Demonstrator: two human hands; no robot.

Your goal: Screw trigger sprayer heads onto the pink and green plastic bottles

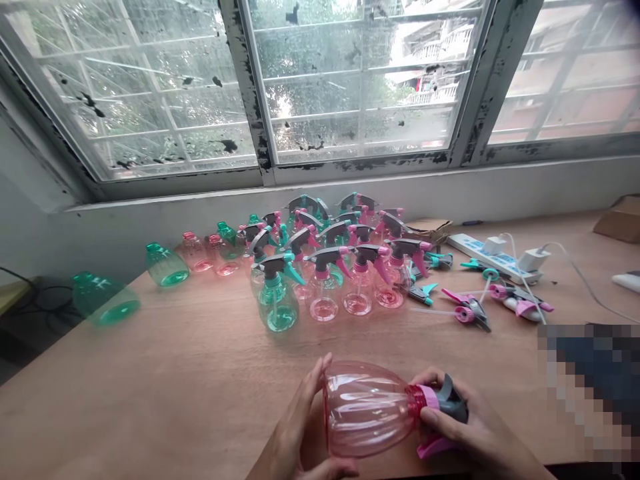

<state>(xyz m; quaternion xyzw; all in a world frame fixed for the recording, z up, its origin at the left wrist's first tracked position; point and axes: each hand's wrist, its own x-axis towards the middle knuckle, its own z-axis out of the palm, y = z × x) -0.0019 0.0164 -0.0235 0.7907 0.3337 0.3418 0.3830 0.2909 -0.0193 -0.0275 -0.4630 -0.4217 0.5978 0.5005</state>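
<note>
A clear pink spray bottle (367,410) lies sideways in the air over the near edge of the table, its base to the left. My left hand (305,420) cups the base, thumb below and fingers above. Around the neck, my right hand (470,420) grips the pink collar of the grey-and-pink trigger sprayer head (450,403). The collar sits at the bottle's threaded neck; whether it is fully tightened I cannot tell. Beyond my hands stand several bottles fitted with sprayer heads, a green spray bottle (279,303) in front and a pink spray bottle (324,293) beside it.
Headless bottles stand at the left, among them a green bottle (167,265) and one near the table edge (107,300). Loose trigger heads (467,312) lie at the right by a power strip (493,257) with plugged-in cords. A window (360,87) runs behind the table.
</note>
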